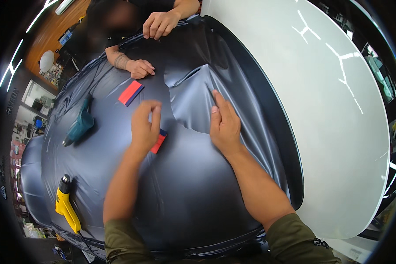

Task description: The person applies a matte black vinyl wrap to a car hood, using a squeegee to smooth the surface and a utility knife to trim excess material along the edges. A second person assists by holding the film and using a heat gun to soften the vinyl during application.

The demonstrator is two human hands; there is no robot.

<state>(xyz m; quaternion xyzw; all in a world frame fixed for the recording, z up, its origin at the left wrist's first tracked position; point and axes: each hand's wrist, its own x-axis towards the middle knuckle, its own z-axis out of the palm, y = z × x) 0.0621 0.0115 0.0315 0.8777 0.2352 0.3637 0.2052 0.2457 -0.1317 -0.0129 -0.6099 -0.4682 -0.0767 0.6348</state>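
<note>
Dark grey satin film (185, 176) is spread over a broad curved car panel. A lighter flap (191, 101) in it stands creased, with a ragged edge. My right hand (225, 125) lies against the flap's right side, fingers stretched out. My left hand (145, 125) is raised left of the flap, slightly blurred, its fingers bent and its thumb apart; nothing shows in its grasp. Partly behind it lies a red squeegee with a blue edge (159, 144). Another such red squeegee (131, 92) rests farther off on the film.
A teal heat gun (80, 122) and a yellow heat gun (67, 207) lie on the film at left. Across the far side, a co-worker leans in, one hand (141, 69) on the film, the other hand (160, 24) above it. A glossy white panel (339, 132) rises at right.
</note>
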